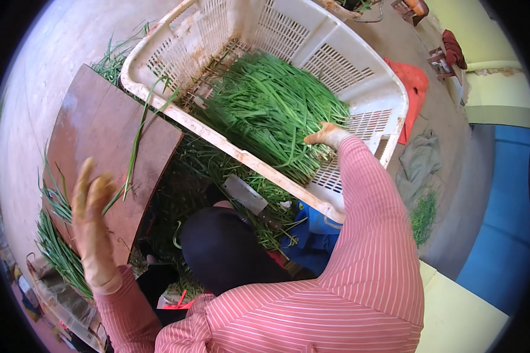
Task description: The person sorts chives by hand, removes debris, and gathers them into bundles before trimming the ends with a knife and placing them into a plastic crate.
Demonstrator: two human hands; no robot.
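My right hand (327, 134), in a stained glove, rests on the cut ends of a heap of long green leafy stalks (269, 106) in a large white slotted plastic crate (243, 154). Whether its fingers grip any stalks is unclear. At the left, my gloved left hand (92, 212) is raised with its fingers apart, slightly blurred, above a reddish-brown board (106, 114). A few long leaves lie across the board and the crate's rim. More stalks (64, 256) lie at the board's lower left edge, behind my left wrist.
A cleaver (246, 194) with a dark handle lies on leaf scraps below the crate, near my knee (229, 247). Blue cloth (311, 238) lies beside it. Red plastic (410, 97), a grey-green cloth (420, 156) and loose greens (422, 220) are on the floor at the right.
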